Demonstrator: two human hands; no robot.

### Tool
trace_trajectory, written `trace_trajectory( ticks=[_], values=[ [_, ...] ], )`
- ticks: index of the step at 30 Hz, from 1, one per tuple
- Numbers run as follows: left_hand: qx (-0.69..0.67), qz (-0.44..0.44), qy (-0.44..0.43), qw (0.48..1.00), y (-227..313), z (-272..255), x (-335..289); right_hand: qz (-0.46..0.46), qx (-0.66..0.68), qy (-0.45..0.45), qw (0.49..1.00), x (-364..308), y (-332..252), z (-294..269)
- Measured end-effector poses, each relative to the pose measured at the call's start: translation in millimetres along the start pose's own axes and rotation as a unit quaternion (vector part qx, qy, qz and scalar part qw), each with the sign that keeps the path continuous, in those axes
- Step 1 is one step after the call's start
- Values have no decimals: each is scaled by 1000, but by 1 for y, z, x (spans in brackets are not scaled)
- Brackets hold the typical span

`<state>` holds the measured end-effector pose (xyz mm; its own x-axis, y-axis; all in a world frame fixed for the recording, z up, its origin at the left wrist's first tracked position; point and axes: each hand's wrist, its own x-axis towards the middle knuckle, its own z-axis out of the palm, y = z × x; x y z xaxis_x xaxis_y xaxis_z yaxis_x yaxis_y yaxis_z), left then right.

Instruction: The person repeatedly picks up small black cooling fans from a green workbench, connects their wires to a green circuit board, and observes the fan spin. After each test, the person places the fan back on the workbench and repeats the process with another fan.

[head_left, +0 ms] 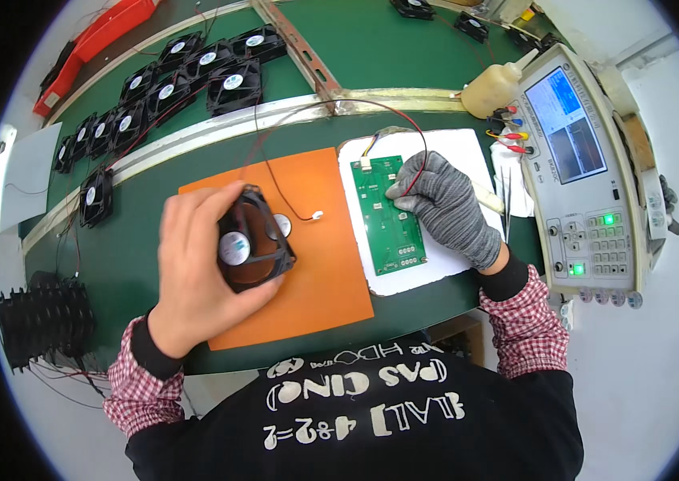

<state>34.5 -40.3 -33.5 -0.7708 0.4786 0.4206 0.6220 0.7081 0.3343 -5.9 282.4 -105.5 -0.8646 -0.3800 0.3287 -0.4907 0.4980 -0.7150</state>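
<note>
My bare left hand [199, 268] grips a black cooling fan [235, 248] by its frame, tilted above the orange mat [331, 280]. A round pale disc [282, 227] shows beside the fan frame. My right hand [447, 207], in a grey knit glove, has thumb and fingers pinched together over the green circuit board [390, 220]. A thin red wire [383, 104] arcs across from the fan's side to these fingers; the wire's end is hidden. Another thin lead runs down to a small white connector [317, 215] on the mat. The board lies on a white pad [435, 276].
Several black fans [167, 92] stand at the back left, and a dark stack of fans [43, 325] sits at the left edge. On the right are a bench meter with a lit screen [568, 128], tweezers [507, 200], coloured clips [519, 138] and a yellowish squeeze bottle [490, 90].
</note>
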Motion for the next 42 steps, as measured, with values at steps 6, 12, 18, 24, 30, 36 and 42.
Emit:
trace_trajectory(
  ticks=[6, 12, 18, 24, 30, 36, 42],
  values=[
    [-47, -12, -74, 996, -8, 23, 2, 19, 21, -12, 1000, 1, 1, 3],
    [-328, -8, -44, 944, 10, -22, 6, 5, 13, -1, 1000, -2, 5, 1],
    [-823, -138, -95, 543, 31, -55, -19, -6, 45, -17, 999, 5, 4, 4],
    [-75, 221, 66, 970, 24, -41, 27, -45, -55, 8, 997, 0, 1, -2],
    [49, 114, 249, 960, -35, 30, 116, -14, 87, 67, 994, -3, 1, -1],
    [238, -17, 66, 969, -155, 42, 84, -9, 145, 100, 984, 0, -4, -2],
    [-233, 228, -6, 945, -17, 12, 51, -165, 3, 111, 980, 13, -59, -7]
  ],
)
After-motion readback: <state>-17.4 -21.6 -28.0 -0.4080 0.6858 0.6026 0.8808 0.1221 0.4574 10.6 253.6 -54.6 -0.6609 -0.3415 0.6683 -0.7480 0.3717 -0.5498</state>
